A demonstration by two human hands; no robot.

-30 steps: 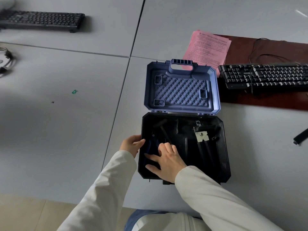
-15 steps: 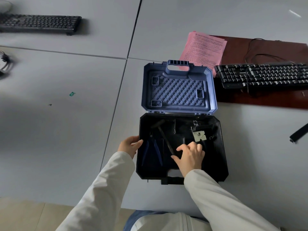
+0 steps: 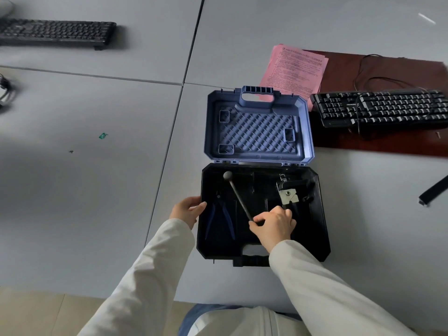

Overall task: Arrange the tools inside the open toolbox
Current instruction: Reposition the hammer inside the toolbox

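Note:
An open toolbox with a black base point(image 3: 321, 229) and a blue lid point(image 3: 307, 127) lies flat on the grey table. My right hand point(image 3: 272, 225) grips the handle end of a small hammer point(image 3: 238, 198), whose round head points toward the base's back left. Blue-handled pliers point(image 3: 221, 219) lie in the left part of the base. A dark tool with a silver plate point(image 3: 287, 196) sits at the back right. My left hand point(image 3: 188, 209) holds the base's left edge.
A black keyboard point(image 3: 380, 107) and cable rest on a brown mat to the right, with a pink paper point(image 3: 294, 69) behind the lid. Another keyboard point(image 3: 55, 32) lies at the far left. A black strip point(image 3: 434, 190) sits at the right edge.
My right hand moved from the pliers on the left to the middle of the base and took hold of the hammer's handle, lifting it at a slant. The left hand stayed on the edge.

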